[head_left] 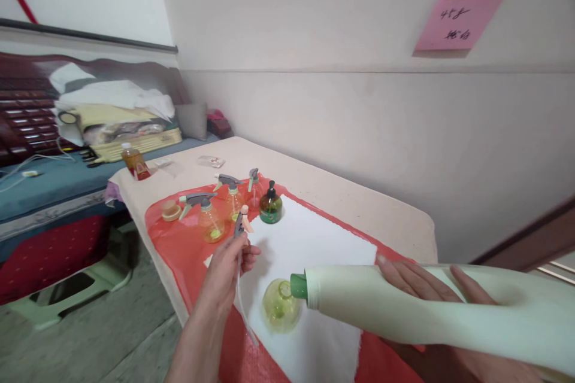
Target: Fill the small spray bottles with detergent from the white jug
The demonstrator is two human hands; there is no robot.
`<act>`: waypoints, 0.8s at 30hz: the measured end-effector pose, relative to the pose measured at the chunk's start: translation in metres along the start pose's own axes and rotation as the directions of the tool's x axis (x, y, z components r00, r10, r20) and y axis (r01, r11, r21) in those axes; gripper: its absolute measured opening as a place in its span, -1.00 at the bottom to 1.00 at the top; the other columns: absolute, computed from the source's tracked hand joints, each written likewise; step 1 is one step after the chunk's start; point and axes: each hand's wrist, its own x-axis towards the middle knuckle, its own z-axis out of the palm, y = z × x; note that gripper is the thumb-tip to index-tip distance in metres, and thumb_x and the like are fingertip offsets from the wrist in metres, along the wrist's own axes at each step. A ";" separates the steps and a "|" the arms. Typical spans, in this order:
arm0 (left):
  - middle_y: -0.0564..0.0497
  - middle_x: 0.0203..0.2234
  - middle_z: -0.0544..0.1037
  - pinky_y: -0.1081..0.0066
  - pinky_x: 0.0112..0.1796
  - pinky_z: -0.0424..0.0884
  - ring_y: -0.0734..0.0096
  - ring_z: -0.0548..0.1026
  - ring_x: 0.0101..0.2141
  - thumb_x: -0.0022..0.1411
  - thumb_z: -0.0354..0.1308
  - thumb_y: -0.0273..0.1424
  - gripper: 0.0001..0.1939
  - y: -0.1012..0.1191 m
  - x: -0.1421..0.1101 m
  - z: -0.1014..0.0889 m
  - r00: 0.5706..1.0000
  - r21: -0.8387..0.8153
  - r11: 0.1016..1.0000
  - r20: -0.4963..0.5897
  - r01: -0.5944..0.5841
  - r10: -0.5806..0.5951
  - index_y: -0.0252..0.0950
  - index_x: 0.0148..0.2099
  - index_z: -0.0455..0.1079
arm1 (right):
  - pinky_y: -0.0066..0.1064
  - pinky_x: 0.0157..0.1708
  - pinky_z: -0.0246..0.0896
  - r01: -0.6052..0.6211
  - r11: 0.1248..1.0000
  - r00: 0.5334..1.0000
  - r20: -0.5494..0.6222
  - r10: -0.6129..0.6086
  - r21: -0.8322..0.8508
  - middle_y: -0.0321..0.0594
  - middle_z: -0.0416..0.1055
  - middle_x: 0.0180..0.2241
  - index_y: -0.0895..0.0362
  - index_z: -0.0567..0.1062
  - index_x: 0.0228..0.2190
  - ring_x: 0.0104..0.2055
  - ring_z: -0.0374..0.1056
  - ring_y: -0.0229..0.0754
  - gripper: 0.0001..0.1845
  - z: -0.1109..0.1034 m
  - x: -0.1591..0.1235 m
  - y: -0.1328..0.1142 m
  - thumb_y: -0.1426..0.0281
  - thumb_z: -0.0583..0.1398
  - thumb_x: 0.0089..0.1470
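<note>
My left hand [227,269] is closed round a grey spray-trigger head [241,222] with a long clear dip tube [245,305] hanging from it, held above the table. My right hand [417,284] grips a large pale-green jug [431,311] tipped on its side. Its green spout [297,286] sits just over the open mouth of a small round yellow-green bottle [279,306]. That bottle stands on a white cloth [314,245].
The white cloth lies on a red plastic sheet [179,245] over a beige table [359,203]. Three capped spray bottles [211,218], a dark green pump bottle [271,206], a small round lid [171,210] and an amber bottle [133,163] stand further back. A cluttered bed [54,185] is at left.
</note>
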 end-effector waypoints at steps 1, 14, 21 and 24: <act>-0.10 -0.50 0.59 0.46 -0.45 0.30 0.47 0.40 -0.54 -0.05 0.34 -0.07 -0.58 0.000 0.000 0.000 1.000 -0.001 1.000 0.001 -0.002 0.002 -0.31 -0.37 0.36 | 0.18 0.15 0.00 0.003 1.000 1.000 -0.002 -0.003 0.001 0.09 0.48 -0.05 0.31 0.37 0.06 -0.04 0.36 0.13 -0.53 0.000 0.000 0.000 0.34 0.06 0.18; -0.08 -0.52 0.58 0.46 -0.46 0.31 0.47 0.41 -0.54 -0.06 0.34 -0.06 -0.57 -0.001 0.000 0.000 1.000 -0.008 1.000 0.006 -0.006 0.006 -0.32 -0.37 0.36 | 0.17 0.19 -0.06 -0.010 1.000 1.000 0.000 0.010 0.013 0.08 0.49 -0.06 0.31 0.35 0.09 -0.06 0.39 0.13 -0.49 0.001 -0.001 -0.002 0.31 0.05 0.17; -0.07 -0.51 0.58 0.46 -0.46 0.31 0.47 0.41 -0.55 -0.04 0.34 -0.07 -0.59 -0.002 0.000 0.000 1.000 -0.013 1.000 0.004 0.004 -0.004 -0.31 -0.38 0.36 | 0.16 0.15 -0.03 -0.020 1.000 0.999 0.027 0.019 0.024 0.02 0.51 -0.06 0.24 0.40 0.04 -0.07 0.40 0.10 -0.53 0.005 -0.002 -0.001 0.29 0.04 0.16; -0.07 -0.52 0.58 0.46 -0.46 0.31 0.47 0.41 -0.54 -0.04 0.34 -0.08 -0.60 -0.001 0.000 -0.001 1.000 -0.015 1.000 0.005 -0.001 0.001 -0.31 -0.37 0.37 | 0.14 0.15 -0.01 -0.028 0.999 0.999 0.026 0.027 0.033 -0.01 0.51 -0.07 0.23 0.40 0.03 -0.08 0.40 0.09 -0.54 0.006 -0.003 0.000 0.30 0.05 0.15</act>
